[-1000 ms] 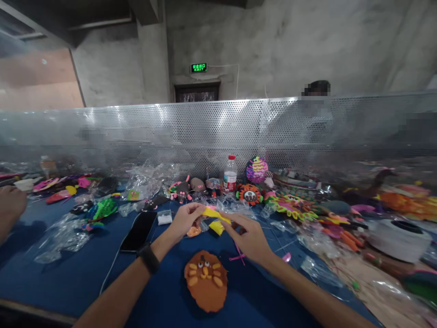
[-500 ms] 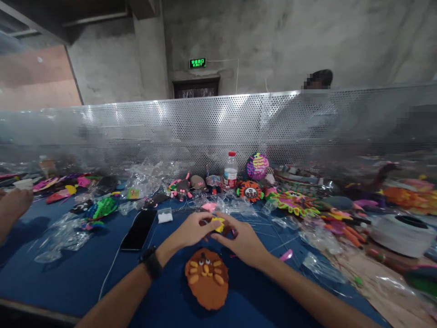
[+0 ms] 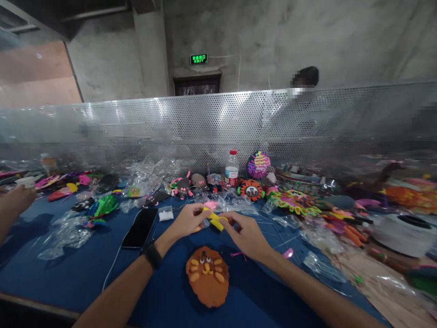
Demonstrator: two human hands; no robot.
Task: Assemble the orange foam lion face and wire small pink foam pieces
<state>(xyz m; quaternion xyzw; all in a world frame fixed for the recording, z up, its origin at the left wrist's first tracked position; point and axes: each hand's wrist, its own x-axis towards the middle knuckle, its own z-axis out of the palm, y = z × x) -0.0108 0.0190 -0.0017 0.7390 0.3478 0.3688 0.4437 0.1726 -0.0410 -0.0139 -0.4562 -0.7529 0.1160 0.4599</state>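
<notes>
The left hand pinches one end of a piece of yellow clay between thumb and fingertips, and the right hand pinches the other, holding it above the tabletop; its exact shape is hard to make out against more yellow behind. Nearer the person lies a brown clay face, with a phone left of it.

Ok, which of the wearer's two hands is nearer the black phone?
Left. The left hand is to the right of the black phone; the right hand is farther right.
</notes>
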